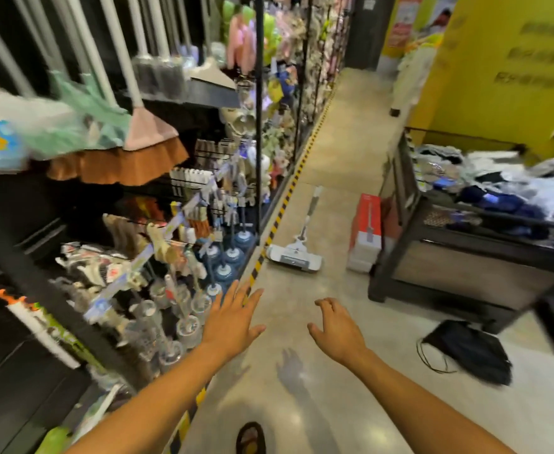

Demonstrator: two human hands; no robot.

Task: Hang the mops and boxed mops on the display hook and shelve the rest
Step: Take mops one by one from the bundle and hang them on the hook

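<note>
A white flat mop (296, 252) lies on the aisle floor, its handle pointing away from me, beside the yellow-black floor stripe. To its right a red and white mop box (365, 232) stands upright against a dark display table (465, 267). Both hands reach forward over the floor, well short of the mop. My left hand (234, 319) is open with fingers spread. My right hand (336, 327) holds nothing, fingers loosely curled and apart. Brooms with white poles (131, 132) hang on the rack at the upper left.
The shelving (157, 244) on the left holds brushes, toilet brushes and plungers. The display table carries folded clothes (505, 191). A dark bag (468, 350) with cords lies on the floor at the right. A yellow wall stands behind, and the aisle runs ahead.
</note>
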